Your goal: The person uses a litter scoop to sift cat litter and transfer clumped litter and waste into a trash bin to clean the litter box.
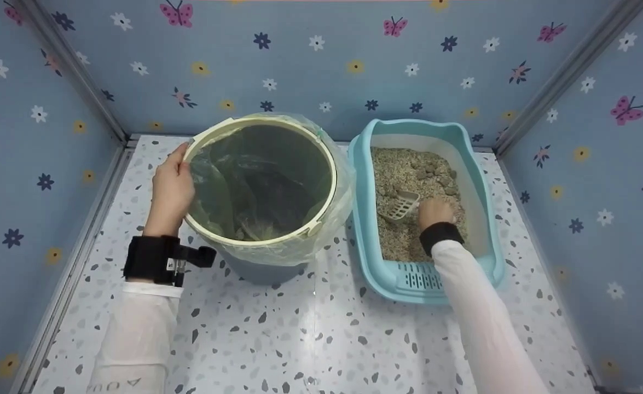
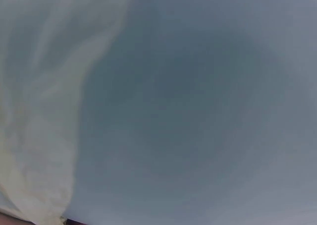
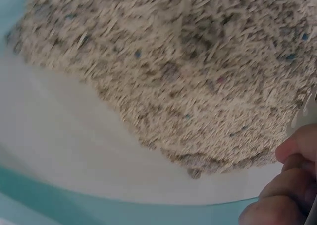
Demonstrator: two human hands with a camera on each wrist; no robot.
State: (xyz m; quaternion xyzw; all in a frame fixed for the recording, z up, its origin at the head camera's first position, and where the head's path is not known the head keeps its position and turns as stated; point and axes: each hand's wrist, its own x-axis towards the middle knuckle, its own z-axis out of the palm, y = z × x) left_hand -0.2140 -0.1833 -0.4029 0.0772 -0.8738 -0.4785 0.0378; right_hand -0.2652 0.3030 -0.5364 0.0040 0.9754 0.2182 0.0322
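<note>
At the left rim of a round trash bin [image 1: 269,273], my left hand [image 1: 171,189] grips the edge together with its clear plastic liner [image 1: 339,191]. The left wrist view holds only the bin's blurred wall [image 2: 198,111] and part of the bag [image 2: 39,101]. My right hand [image 1: 437,212] is inside a blue litter box [image 1: 362,230], its fingers curled round the handle of a slotted litter scoop [image 1: 402,206]. The scoop's head lies in the litter [image 1: 406,246]; the handle is mostly hidden by the hand. In the right wrist view, the fingers [image 3: 282,200] show at the lower right.
Clumps of litter [image 1: 435,172] gather at the box's far right. A perforated step [image 1: 420,275] forms its near end. Blue flowered panels [image 1: 321,60] stand behind and on both sides. The speckled floor [image 1: 299,339] stretches in front of bin and box.
</note>
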